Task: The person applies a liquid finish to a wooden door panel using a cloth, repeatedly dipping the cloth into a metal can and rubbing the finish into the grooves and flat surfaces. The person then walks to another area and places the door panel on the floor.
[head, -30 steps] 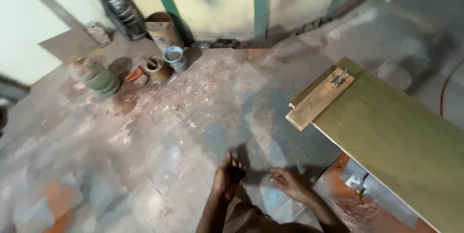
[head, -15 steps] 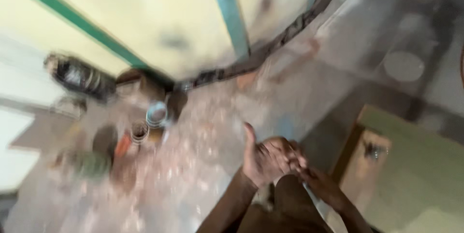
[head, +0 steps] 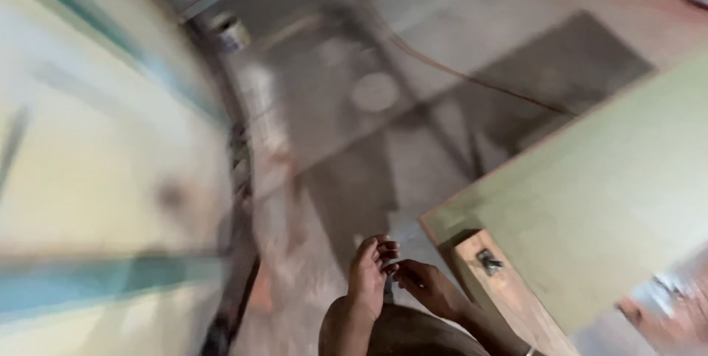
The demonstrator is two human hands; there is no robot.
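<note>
Both hands meet low in view, fingertips touching: left hand raised w/ fingers curled, right hand cupped just beside it. Something thin and dark seems pinched between them, but blur is too heavy to confirm, so cannot tell whether either hand grips anything or they only press together. Nearest items: wooden strip w/ a small metal fitting, lying at the edge of the green board, just right of the right hand, not touched. Risks, as judged: view is smeared, so the head is swinging fast; if a small part is held, it could slip to the concrete floor and be hard to find. An orange cable crosses the floor, a trip hazard. Paint tin near the wall, well apart.
</note>
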